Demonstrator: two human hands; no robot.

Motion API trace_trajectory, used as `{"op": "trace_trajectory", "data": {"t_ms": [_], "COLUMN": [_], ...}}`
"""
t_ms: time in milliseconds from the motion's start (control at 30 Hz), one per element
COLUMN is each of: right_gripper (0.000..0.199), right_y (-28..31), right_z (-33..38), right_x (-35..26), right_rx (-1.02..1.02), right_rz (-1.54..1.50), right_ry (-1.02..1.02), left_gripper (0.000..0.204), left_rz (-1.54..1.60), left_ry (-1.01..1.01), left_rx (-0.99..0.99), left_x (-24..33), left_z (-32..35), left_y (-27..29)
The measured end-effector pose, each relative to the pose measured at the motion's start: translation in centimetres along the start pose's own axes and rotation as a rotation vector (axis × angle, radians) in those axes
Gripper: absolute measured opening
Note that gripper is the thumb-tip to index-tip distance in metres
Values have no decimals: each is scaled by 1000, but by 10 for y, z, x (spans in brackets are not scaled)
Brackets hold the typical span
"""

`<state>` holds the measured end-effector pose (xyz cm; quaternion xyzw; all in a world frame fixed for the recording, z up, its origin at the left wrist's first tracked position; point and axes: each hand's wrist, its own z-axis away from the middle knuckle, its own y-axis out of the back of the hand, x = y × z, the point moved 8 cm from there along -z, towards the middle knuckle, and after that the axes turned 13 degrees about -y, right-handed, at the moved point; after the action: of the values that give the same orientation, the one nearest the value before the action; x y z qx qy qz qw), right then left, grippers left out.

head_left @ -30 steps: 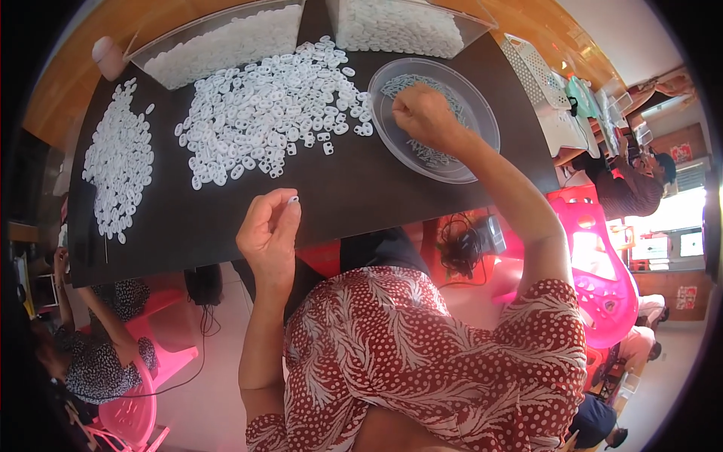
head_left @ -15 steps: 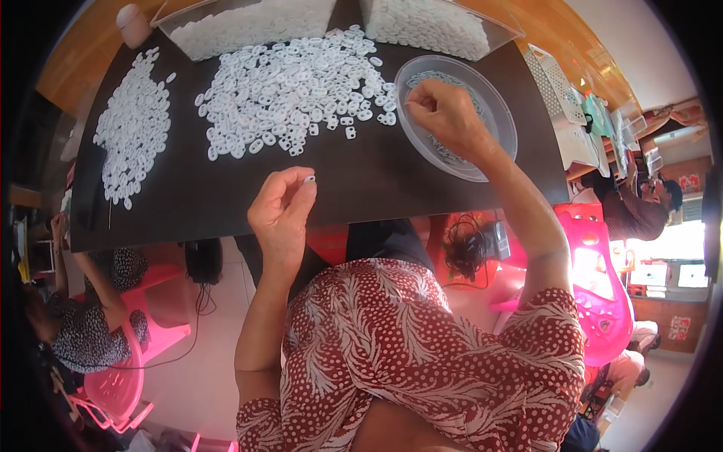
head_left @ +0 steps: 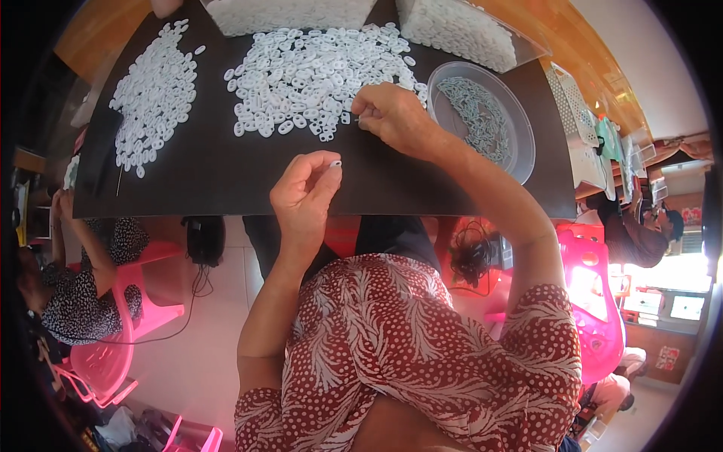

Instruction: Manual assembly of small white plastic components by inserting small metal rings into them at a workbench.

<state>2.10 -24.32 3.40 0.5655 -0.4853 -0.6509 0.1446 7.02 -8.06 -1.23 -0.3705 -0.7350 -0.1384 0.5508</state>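
My left hand (head_left: 300, 197) is closed in a pinch in front of the large pile, holding a small white oval plastic piece (head_left: 336, 163) at thumb and fingertips. To its right and farther off, my right hand (head_left: 395, 119) is pinched too, over the near right edge of the loose pile of white two-holed oval pieces (head_left: 301, 79). Something tiny may be at its fingertips, too small to name. Beside my right forearm stands a round clear plastic bowl (head_left: 523, 154) with many small grey-green pieces (head_left: 486, 120) in it.
A second heap of white pieces (head_left: 154, 94) lies at the left of the dark table (head_left: 226, 188). Two clear bins, one left (head_left: 294, 15) and one right (head_left: 459, 34), stand at the back, full of white pieces. Pink plastic chairs (head_left: 595, 324) and other people are around.
My right hand has moved left from over the bowl to the edge of the large pile, nearer my left hand. The view has shifted slightly; my left hand still holds the white piece.
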Motion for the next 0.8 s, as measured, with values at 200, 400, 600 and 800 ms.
{"op": "trace_trajectory", "data": {"t_ms": [200,400,600,800], "right_gripper": [20,20,24,22], "right_y": [-6,-7,-10,-19], "right_z": [3,9,12,15], "right_x": [3,-1,-6,-3], "right_rx": [-79,-204,-285,-393], "right_rz": [-132,-495,-729,-714], "right_ry": [-116,-263,-313,-383], "left_gripper": [15,11,12,11], "left_rz": [29,-125,-389,-386], "left_ry": [16,-134,-271,-239], "left_rx": [15,54,-71,-117], "left_x": [0,19,28,23], "left_z": [1,-15,-28,-32], "left_y": [2,2,-10,-13]}}
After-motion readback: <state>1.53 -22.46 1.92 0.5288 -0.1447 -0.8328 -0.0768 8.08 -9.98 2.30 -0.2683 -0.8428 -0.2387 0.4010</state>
